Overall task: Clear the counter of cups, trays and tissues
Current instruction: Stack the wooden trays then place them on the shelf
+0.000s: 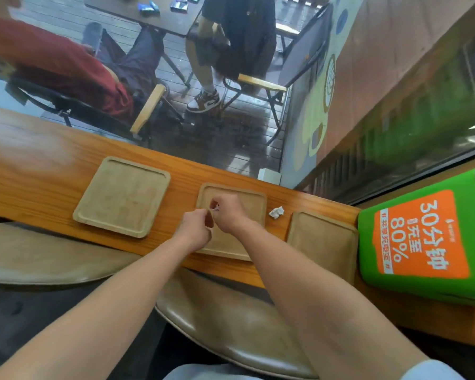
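Three wooden trays lie on the orange wooden counter (39, 171): a left tray (122, 196), a middle tray (254, 201) and a right tray (322, 237). Over the middle tray my left hand (195, 229) holds a small brown paper cup (209, 222). My right hand (228, 212) pinches a bit of white tissue (215, 208) at the cup's rim. A crumpled white tissue (276, 212) lies on the counter between the middle and right trays.
A green box with an orange label (422, 237) stands at the counter's right end. Padded stools (225, 325) sit below the counter's near edge. Behind the window glass, people sit on folding chairs (146, 111) at a table.
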{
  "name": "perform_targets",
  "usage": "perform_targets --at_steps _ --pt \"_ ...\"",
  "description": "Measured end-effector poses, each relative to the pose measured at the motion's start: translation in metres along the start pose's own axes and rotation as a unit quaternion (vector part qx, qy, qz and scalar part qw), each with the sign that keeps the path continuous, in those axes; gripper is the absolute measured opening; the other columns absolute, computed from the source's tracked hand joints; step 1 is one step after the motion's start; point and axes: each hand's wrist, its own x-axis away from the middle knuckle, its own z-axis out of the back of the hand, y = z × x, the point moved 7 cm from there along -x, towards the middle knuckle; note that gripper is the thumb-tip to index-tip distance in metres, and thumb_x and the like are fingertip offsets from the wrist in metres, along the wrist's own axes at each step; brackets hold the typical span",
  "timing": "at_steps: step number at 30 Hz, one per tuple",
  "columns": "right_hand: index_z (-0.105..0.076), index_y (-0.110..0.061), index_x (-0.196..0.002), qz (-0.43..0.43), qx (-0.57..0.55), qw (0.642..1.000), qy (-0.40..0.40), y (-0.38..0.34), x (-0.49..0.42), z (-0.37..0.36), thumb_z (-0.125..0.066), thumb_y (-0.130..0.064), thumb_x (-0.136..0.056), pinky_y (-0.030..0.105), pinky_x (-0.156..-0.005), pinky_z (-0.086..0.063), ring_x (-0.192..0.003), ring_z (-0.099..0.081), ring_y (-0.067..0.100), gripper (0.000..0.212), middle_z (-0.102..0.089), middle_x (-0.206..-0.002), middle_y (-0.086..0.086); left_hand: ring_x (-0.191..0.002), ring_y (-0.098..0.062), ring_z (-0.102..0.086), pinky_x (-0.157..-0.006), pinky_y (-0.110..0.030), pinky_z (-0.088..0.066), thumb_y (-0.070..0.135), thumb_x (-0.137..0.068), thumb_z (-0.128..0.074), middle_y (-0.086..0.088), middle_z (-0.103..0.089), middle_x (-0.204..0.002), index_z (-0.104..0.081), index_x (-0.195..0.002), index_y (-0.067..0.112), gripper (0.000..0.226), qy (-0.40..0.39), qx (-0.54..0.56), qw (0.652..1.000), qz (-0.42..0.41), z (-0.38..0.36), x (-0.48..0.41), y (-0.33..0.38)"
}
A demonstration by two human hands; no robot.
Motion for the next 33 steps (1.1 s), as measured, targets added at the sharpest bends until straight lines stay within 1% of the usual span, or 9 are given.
perform_targets --at_steps 4,7,10,13,15,23,27,30,33 --pt "-0.068 -0.011 -0.096 -0.057 -0.013 0.998 0.024 0.053 0.020 0.022 -0.053 -0.010 -0.093 0.034 -0.072 -0.050 -0.088 -0.060 0.026 0.015 -0.066 -0.102 0.011 -0.096 -0.029 -0.064 -0.083 -0.037 -0.054 -0.001 -0.082 -0.055 -0.010 -0.069 -0.099 -0.068 -0.099 0.010 0.024 -0.043 0.055 0.997 -0.026 -0.036 -0.001 0.048" --pt "-0.067 -0.013 -0.096 -0.121 -0.020 0.991 0.055 0.112 0.035 0.045 -0.052 -0.010 -0.093 0.027 -0.061 -0.041 -0.078 -0.054 0.019 0.016 -0.066 -0.104 0.008 -0.097 -0.025 -0.063 -0.087 -0.035 -0.053 0.003 -0.082 -0.063 -0.006 -0.068 -0.102 -0.065 -0.103 0.009 0.022 -0.068 0.088 0.993 -0.045 -0.067 0.003 0.088" --pt "-0.068 -0.014 -0.111 -0.158 -0.036 0.984 0.070 0.150 0.047 0.056 -0.053 -0.003 -0.092 0.024 -0.073 -0.044 -0.101 -0.061 0.022 0.027 -0.066 -0.123 0.009 -0.098 -0.022 -0.061 -0.080 -0.033 -0.053 0.007 -0.080 -0.069 -0.005 -0.062 -0.109 -0.057 -0.116 0.014 0.038 -0.121 0.121 0.985 -0.036 -0.098 0.009 0.109" --pt "-0.065 -0.020 -0.121 -0.166 -0.056 0.982 0.068 0.159 0.053 0.057 -0.057 -0.007 -0.093 0.023 -0.070 -0.042 -0.101 -0.061 0.021 0.032 -0.065 -0.126 0.006 -0.107 -0.022 -0.057 -0.085 -0.032 -0.051 0.013 -0.075 -0.079 -0.005 -0.057 -0.120 -0.049 -0.128 0.016 0.061 -0.151 0.115 0.981 -0.033 -0.111 0.009 0.111" --pt "-0.065 -0.020 -0.122 -0.164 -0.071 0.982 0.066 0.157 0.055 0.058 -0.054 -0.006 -0.093 0.026 -0.072 -0.043 -0.095 -0.061 0.021 0.035 -0.066 -0.122 0.007 -0.110 -0.023 -0.057 -0.090 -0.034 -0.052 0.013 -0.075 -0.081 -0.006 -0.057 -0.122 -0.049 -0.130 0.015 0.063 -0.135 0.098 0.986 -0.028 -0.105 0.007 0.105" --pt "-0.064 -0.011 -0.116 -0.170 -0.052 0.983 0.052 0.126 0.050 0.054 -0.051 -0.012 -0.095 0.029 -0.072 -0.043 -0.090 -0.055 0.021 0.025 -0.065 -0.117 0.012 -0.107 -0.025 -0.058 -0.082 -0.032 -0.052 0.008 -0.084 -0.070 -0.009 -0.059 -0.122 -0.056 -0.121 0.014 0.041 -0.052 0.012 0.999 0.003 -0.025 -0.012 0.047" --pt "-0.056 -0.007 -0.129 -0.176 -0.044 0.982 0.061 0.092 0.037 0.034 -0.052 -0.015 -0.094 0.036 -0.085 -0.048 -0.113 -0.058 0.030 0.037 -0.060 -0.128 0.014 -0.107 -0.027 -0.058 -0.089 -0.040 -0.055 0.014 -0.087 -0.064 -0.009 -0.060 -0.119 -0.059 -0.117 0.014 0.030 -0.037 -0.002 0.998 0.048 0.010 -0.020 -0.002" --pt "-0.044 -0.007 -0.140 -0.221 -0.021 0.969 0.106 0.076 0.034 0.021 -0.055 -0.016 -0.091 0.043 -0.099 -0.043 -0.128 -0.045 0.035 0.051 -0.046 -0.142 0.017 -0.099 -0.025 -0.059 -0.080 -0.034 -0.052 0.021 -0.088 -0.063 -0.009 -0.063 -0.115 -0.060 -0.105 0.016 0.018 -0.060 0.004 0.996 0.070 0.020 -0.027 -0.036" --pt "-0.029 -0.008 -0.149 -0.290 -0.013 0.947 0.135 0.077 0.038 0.012 -0.059 -0.017 -0.089 0.044 -0.105 -0.039 -0.134 -0.036 0.038 0.068 -0.033 -0.151 0.018 -0.097 -0.024 -0.056 -0.074 -0.032 -0.045 0.027 -0.089 -0.062 -0.009 -0.062 -0.117 -0.058 -0.115 0.013 0.030 -0.095 0.032 0.991 0.087 0.012 -0.039 -0.052"
